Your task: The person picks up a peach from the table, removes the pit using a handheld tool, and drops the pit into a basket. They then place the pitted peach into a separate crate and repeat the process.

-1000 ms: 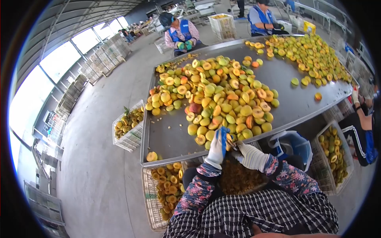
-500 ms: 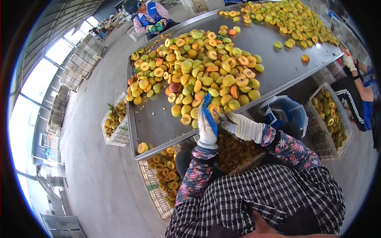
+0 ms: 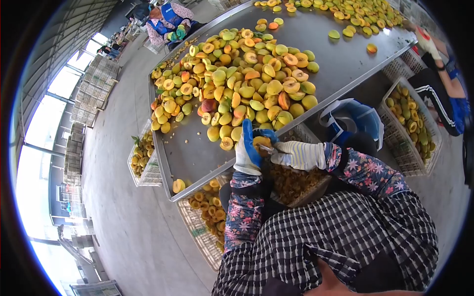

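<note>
My left hand [image 3: 249,154], in a white glove with blue-coated fingers, is closed around a peach half [image 3: 260,143] over the table's near edge. In my right hand [image 3: 300,155], gloved in striped white, is a small metal pitting tool [image 3: 267,148]; its tip meets the fruit, and the grip hides its handle. Beyond both hands a big heap of halved peaches [image 3: 247,81] lies on the metal table [image 3: 200,153]. Beneath them stands a crate of brown pits and scraps [image 3: 296,183].
Crates of peach halves [image 3: 210,209] stand at the table's near corner, along its left side [image 3: 143,153] and at right [image 3: 410,118]. A blue bucket [image 3: 363,121] is under the right edge. One co-worker [image 3: 170,24] sits at far left, another [image 3: 439,74] at right.
The peach half in my left hand is turned and its fingers now curl around it. The tool tip is pressed against the fruit. The whole view has shifted slightly.
</note>
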`<state>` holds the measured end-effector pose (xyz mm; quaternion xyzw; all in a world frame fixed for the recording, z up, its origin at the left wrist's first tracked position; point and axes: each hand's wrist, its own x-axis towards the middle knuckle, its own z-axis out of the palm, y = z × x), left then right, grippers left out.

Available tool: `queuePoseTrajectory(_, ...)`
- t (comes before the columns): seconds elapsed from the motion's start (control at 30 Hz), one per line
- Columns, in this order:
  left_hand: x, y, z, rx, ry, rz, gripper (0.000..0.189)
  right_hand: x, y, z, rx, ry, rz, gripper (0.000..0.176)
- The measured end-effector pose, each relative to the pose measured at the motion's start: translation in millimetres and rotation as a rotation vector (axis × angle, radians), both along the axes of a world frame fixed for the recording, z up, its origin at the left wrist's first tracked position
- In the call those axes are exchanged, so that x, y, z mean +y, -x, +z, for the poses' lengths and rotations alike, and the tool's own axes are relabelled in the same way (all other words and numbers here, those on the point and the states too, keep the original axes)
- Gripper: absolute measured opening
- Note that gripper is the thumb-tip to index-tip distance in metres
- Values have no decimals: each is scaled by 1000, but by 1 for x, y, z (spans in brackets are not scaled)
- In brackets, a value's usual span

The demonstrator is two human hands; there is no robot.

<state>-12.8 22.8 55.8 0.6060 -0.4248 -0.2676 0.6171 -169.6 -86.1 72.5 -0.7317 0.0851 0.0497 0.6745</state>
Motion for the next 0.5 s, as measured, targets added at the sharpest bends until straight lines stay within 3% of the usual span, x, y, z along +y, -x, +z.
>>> queuePoseTrajectory(0.03,-1,-3,-5,57,3,-14,44,3,4,17,219,-205,6,33)
queuePoseTrajectory(0.07,-5,-12,-29,286,26,-37,46,2,5,13,219,-275,13,33)
queuePoseTrajectory(0.13,-9,-10,-29,655,42,-50,51,1,7,0,222,-417,29,34)
queuePoseTrajectory(0.2,-11,9,11,934,28,-36,53,7,6,0,118,-347,-16,36)
queuePoseTrajectory(0.33,-20,12,6,987,75,27,56,4,8,-1,127,-422,-27,36)
queuePoseTrajectory(0.37,-21,15,8,984,82,40,56,3,9,0,204,-712,-33,33)
queuePoseTrajectory(0.4,-22,16,9,981,87,54,57,2,10,0,212,-791,-29,33)
queuePoseTrajectory(0.47,-22,16,5,786,58,78,55,-1,12,0,225,-945,-21,33)
queuePoseTrajectory(0.5,-22,15,2,688,44,88,54,1,13,2,228,-850,-49,34)
